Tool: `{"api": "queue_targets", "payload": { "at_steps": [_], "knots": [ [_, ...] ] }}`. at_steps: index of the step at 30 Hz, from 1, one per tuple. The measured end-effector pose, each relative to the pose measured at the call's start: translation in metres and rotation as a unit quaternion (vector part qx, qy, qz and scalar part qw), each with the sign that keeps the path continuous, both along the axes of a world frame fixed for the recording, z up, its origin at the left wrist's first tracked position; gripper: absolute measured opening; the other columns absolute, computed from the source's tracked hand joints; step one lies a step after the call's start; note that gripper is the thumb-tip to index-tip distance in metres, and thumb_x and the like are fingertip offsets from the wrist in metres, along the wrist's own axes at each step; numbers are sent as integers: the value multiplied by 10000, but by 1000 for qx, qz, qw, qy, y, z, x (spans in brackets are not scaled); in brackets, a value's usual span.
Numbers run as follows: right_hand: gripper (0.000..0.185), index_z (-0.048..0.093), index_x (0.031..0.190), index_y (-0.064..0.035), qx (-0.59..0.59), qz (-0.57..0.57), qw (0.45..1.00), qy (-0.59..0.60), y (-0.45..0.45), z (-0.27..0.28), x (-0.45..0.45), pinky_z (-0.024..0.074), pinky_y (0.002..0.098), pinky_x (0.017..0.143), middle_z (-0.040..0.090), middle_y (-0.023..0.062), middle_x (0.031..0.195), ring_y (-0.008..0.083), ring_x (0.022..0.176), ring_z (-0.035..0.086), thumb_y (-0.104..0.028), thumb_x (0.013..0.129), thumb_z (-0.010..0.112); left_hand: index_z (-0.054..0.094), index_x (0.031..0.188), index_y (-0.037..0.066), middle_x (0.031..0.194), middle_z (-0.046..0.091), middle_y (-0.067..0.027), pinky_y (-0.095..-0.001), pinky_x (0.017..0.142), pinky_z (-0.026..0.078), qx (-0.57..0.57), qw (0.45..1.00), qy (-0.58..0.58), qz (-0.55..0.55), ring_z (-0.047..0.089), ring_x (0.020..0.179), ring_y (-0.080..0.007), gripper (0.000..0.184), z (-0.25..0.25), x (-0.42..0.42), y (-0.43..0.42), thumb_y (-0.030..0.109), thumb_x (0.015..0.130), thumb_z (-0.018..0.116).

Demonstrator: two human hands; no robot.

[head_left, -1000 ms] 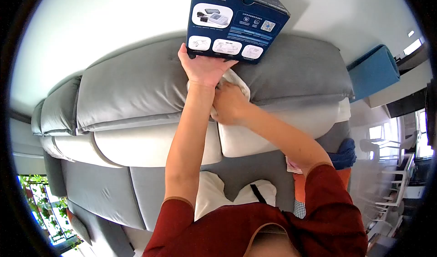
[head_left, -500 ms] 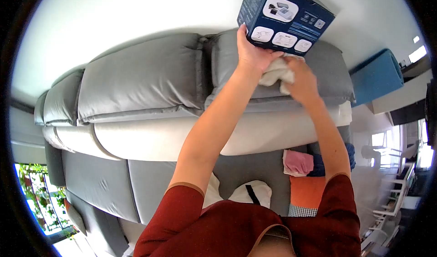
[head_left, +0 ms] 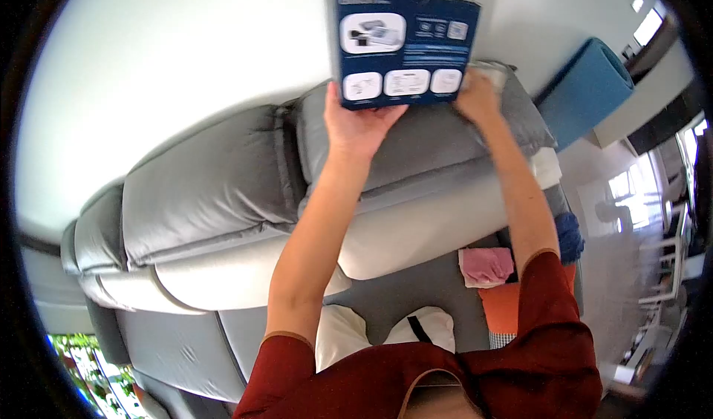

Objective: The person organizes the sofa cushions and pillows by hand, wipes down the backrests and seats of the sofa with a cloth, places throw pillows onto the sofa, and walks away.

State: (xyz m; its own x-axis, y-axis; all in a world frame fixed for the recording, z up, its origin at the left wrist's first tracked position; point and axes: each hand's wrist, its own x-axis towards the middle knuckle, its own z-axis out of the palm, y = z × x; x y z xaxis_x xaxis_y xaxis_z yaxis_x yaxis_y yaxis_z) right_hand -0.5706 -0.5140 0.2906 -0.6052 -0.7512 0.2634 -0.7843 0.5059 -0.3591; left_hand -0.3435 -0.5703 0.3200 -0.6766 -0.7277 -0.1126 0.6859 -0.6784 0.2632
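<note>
A dark blue cardboard box [head_left: 405, 57] with white picture panels is held up against the pale wall. My left hand [head_left: 358, 126] grips its lower left corner, thumb up the side and fingers under the bottom edge. At the box's lower right side is my right hand [head_left: 477, 97], its fingers closed on a whitish cloth [head_left: 490, 70]. That hand is slightly blurred, and the box hides part of its fingertips. Much of the cloth lies behind the hand.
Below the box is a grey sofa with back cushions [head_left: 212, 185] and a cream strip [head_left: 423, 233]. Folded pink cloth [head_left: 486, 266], an orange cloth [head_left: 500, 306] and a dark blue cloth [head_left: 569, 237] lie on the seat. A rolled blue mat [head_left: 583, 92] stands at the right.
The box has moved left in view and turned so its printed face is more level. My right hand with the cloth has shifted from under the box to its right side.
</note>
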Motion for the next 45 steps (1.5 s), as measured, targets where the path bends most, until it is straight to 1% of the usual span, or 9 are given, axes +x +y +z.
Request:
{"api": "queue_targets", "payload": {
  "at_steps": [3, 7, 10, 18, 27, 33, 37, 39, 45],
  "knots": [
    [492, 496, 1146, -110, -84, 136, 963, 219, -28, -31, 37, 264, 446, 982, 513, 145, 1149, 308, 1097, 446, -364, 725, 504, 392, 1222, 104, 1229, 391, -177, -586, 924, 302, -48, 998, 22, 19, 360, 1155, -370, 512, 16, 14, -5, 447, 871, 247],
    [491, 491, 1153, -106, -89, 263, 948, 154, -34, -15, 41, 252, 456, 978, 517, 135, 1149, 283, 1079, 470, -381, 746, 481, 340, 1245, 72, 1241, 346, -199, -605, 935, 280, -43, 990, -92, 93, 338, 1165, -383, 535, 36, 21, -10, 432, 874, 203],
    [415, 521, 1087, -35, 150, 172, 954, 196, -32, 6, 14, 334, 483, 888, 552, 176, 1062, 309, 1006, 516, -279, 754, 484, 346, 1248, 76, 1270, 335, -188, -614, 954, 207, -35, 994, -92, 36, 308, 1188, -383, 514, 23, 14, -16, 393, 866, 216],
    [520, 437, 1174, -53, -96, -180, 977, -59, 84, -54, -167, 371, 441, 854, 550, 224, 1035, 386, 998, 506, -374, 765, 459, 433, 1180, 100, 1223, 401, -186, -588, 932, 271, 13, 993, -106, 49, 358, 1152, -387, 458, -3, -6, -12, 387, 852, 295],
    [498, 452, 1113, 7, -49, 54, 992, 99, 96, -44, -18, 304, 434, 946, 462, 235, 1161, 385, 1097, 408, -247, 697, 557, 213, 1301, 162, 1345, 250, -134, -622, 943, 189, 25, 990, -131, 43, 300, 1179, -416, 534, -21, -108, -15, 462, 868, 303],
    [408, 464, 1026, 31, -88, 178, 970, 140, 88, -35, 27, 298, 451, 961, 485, 249, 1106, 410, 1041, 446, -190, 696, 559, 238, 1211, 142, 1114, 389, -132, -503, 637, 478, 21, 982, -153, 111, 502, 936, -303, 392, -34, -129, -8, 313, 887, 377],
    [376, 472, 1032, 0, -68, 250, 960, 104, 65, -24, 54, 314, 450, 950, 518, 225, 1064, 405, 1016, 468, -177, 710, 551, 335, 1202, 82, 1157, 431, -220, -405, 776, 442, -174, 902, -369, 144, 455, 1050, -378, 388, -34, -102, 5, 157, 835, 437],
    [385, 472, 1036, -12, -122, 318, 928, 148, 48, -17, 82, 334, 443, 926, 527, 220, 1048, 397, 993, 481, -180, 701, 564, 447, 1109, 48, 1081, 487, -243, -399, 805, 434, -537, 472, -585, 383, 454, 1062, -395, 345, -27, -78, 21, 87, 768, 483],
    [465, 439, 1087, -22, 23, 295, 948, 118, 31, -2, 124, 366, 440, 872, 491, 218, 1100, 372, 1004, 474, -187, 677, 585, 550, 987, 20, 867, 591, -120, -277, 649, 457, -583, 633, -431, 272, 585, 743, -208, 214, -43, 116, 84, -20, 779, 516]
  ]
}}
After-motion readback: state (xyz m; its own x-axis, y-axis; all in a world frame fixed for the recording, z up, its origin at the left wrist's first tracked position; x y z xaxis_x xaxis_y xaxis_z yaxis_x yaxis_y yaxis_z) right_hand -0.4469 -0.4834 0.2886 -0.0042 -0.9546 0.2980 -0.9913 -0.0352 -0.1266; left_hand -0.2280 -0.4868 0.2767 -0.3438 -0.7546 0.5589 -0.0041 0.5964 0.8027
